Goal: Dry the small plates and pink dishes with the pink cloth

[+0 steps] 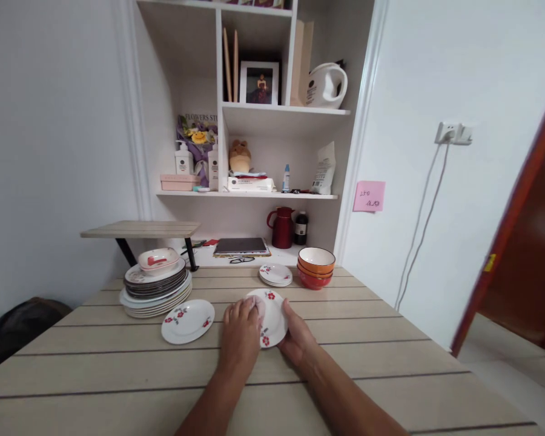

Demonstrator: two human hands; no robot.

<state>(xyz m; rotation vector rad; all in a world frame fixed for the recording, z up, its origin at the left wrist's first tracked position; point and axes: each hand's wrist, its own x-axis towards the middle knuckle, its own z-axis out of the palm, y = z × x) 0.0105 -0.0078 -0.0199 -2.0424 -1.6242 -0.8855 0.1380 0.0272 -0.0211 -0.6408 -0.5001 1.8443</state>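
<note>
A person stands at a pale slatted wooden table (pixel 118 375), both bare forearms reaching forward to a small plate (pixel 275 321). It is white with red flowers and sits at the centre of the table, directly ahead of the person.

The left hand (pixel 240 333) lies palm down on the plate's left half, its fingers curled over a pale cloth (pixel 260 307) and pressing it onto the plate's face. The right hand (pixel 297 339) closes on the near right rim. Whether its fingers reach underneath cannot be seen.

The plate lies between the two hands, touching both. It is round, so no side is longer than another. It seems to tip slightly, but whether it has left the table is unclear.

A matching flowered plate (pixel 188 320) lies flat just to the left, nearer the left hand and apart from it. Behind that plate is a tall stack of plates (pixel 157 293). Beyond the hands are a small stack of saucers (pixel 275 275) and, beside it, nested orange bowls (pixel 317 266), well apart from both hands.
</note>
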